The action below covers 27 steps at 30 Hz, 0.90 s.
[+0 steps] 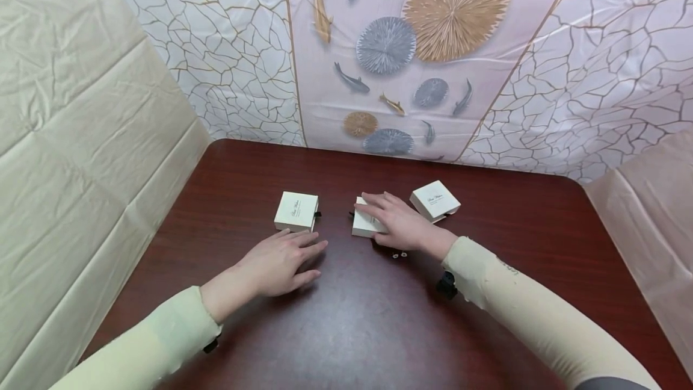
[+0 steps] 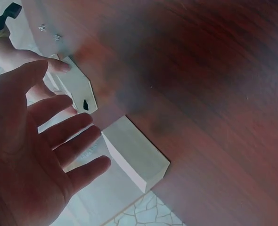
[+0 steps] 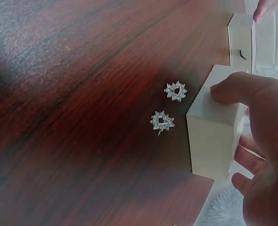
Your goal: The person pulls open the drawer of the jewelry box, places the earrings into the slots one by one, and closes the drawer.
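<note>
My right hand (image 1: 397,221) holds a small white jewelry box (image 1: 364,224) in the middle of the table, thumb on its near side and fingers over the far side. A black ribbon tab sticks out of its left end. Just in front of this box lie two sparkly stud earrings (image 3: 175,91), each a ring of clear stones around an open centre. My left hand (image 1: 284,263) hovers palm down, fingers spread and holding nothing, near a second white jewelry box (image 1: 296,210). That box has printed lettering on its lid and a black tab on its right side.
A third white jewelry box (image 1: 435,200) sits turned at an angle, behind and right of my right hand. The dark red-brown wooden table (image 1: 346,330) meets a patterned cloth backdrop (image 1: 379,107) at the back. Beige cloth (image 1: 81,125) hangs along the left side.
</note>
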### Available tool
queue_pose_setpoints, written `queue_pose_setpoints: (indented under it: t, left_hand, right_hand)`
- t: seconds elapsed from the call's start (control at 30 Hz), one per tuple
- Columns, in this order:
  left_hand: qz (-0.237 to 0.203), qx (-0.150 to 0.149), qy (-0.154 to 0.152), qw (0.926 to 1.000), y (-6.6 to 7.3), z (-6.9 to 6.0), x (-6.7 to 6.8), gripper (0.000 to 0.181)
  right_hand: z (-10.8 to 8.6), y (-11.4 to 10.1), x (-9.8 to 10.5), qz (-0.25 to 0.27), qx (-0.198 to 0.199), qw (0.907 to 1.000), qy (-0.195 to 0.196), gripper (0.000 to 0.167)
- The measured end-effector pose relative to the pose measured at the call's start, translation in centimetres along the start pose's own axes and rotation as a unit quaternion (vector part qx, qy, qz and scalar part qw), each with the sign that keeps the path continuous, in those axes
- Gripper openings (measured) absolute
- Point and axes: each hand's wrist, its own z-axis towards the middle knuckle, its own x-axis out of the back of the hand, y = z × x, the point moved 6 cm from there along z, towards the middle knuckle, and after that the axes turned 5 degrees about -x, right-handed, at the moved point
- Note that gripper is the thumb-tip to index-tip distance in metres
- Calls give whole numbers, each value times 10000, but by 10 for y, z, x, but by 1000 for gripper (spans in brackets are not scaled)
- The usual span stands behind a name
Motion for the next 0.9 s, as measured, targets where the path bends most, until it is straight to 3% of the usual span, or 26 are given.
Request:
queue_pose_setpoints:
  t: [0.33,0.57,0.7,0.9]
  left_hand:
    - [-278,56,-169,9995,4,-5,-11,52]
    - [-361,132,-233,9990,6,-8,-14,53]
    - [-421,129,-251,9987,7,-8,-14,53]
    - [-423,140,-213,9988,7,-6,-14,53]
  right_hand:
    - [-1,-5,-1,-512,423,9974,-296,78]
    - [-5,-5,1,-586,417,9967,-372,77]
    - [-7,-9,5,-582,164,9980,-165,73]
    - [-5,-15,8,-591,-655,9959,186,79]
